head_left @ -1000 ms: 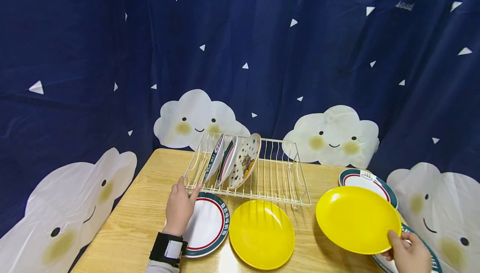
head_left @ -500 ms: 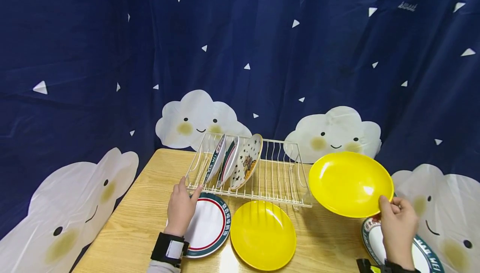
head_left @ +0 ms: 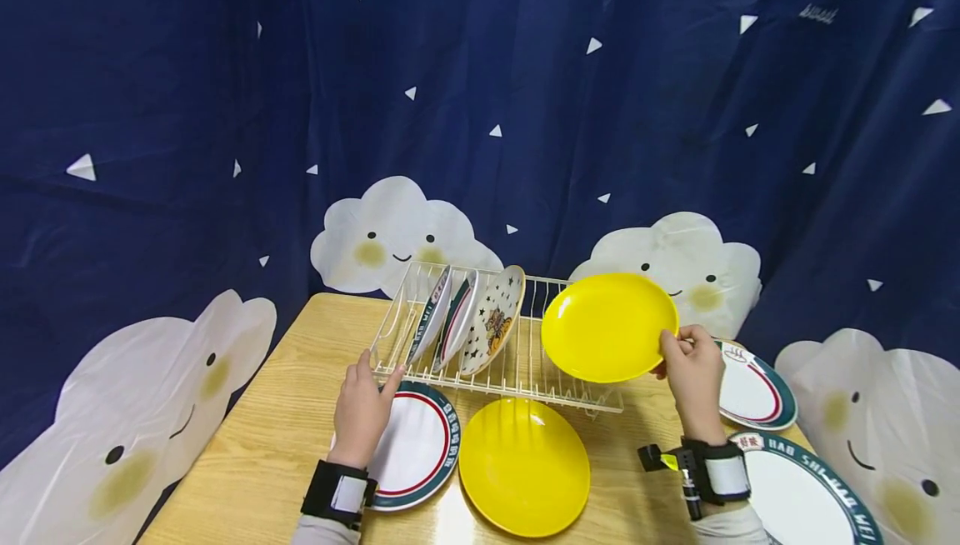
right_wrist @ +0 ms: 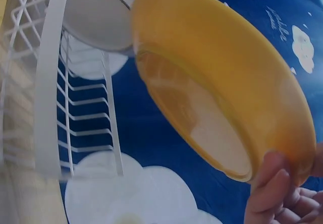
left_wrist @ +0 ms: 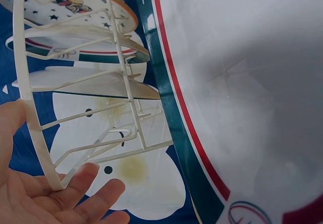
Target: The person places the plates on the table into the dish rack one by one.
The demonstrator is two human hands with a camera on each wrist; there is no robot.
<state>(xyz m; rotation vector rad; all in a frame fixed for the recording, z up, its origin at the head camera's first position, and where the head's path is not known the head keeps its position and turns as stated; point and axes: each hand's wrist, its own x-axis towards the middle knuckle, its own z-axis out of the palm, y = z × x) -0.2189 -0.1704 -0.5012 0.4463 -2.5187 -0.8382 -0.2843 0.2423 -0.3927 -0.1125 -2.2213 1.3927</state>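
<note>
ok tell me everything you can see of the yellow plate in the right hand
The yellow plate is plain, glossy and shallow, perhaps plastic or glazed ceramic. Its underside has a raised foot ring. It is held up tilted, its upper face towards the head camera, near the right part of the white rack. The right hand pinches its edge; whether it touches the rack is unclear.

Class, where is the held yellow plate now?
In the head view, the held yellow plate overlaps the right half of the dish rack, right of the star-patterned plate, with its right edge in the right hand.
</note>
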